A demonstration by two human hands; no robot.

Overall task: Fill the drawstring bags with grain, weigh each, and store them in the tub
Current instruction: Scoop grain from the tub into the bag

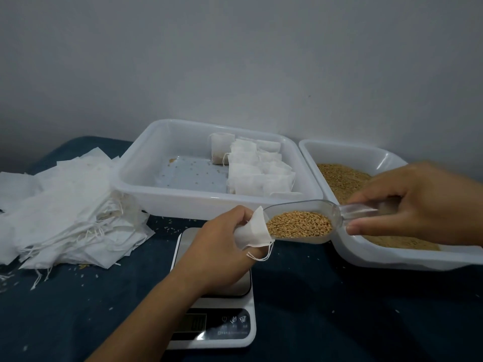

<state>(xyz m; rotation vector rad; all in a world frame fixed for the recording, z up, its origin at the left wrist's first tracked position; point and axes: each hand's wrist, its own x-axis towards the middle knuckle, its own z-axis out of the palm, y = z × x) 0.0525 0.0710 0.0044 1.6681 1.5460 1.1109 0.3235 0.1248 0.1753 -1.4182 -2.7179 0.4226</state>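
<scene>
scale (214,327) button marks blurred, nothing legible

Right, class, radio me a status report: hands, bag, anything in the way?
Left hand holds bag open. Right hand holds scoop of grain at bag mouth. Nothing in the way.

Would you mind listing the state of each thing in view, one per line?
Left hand: holds a bag, grip closed on it.
Bag: open, mouth at the scoop's tip, over the scale.
Right hand: holds the scoop's handle.
Scoop: loaded with grain.
Scale: nothing on its plate, reading illegible.
Tub: partly filled with bags at right.
Grain tray: holds grain.
Bag pile: flat, unfilled.
</scene>
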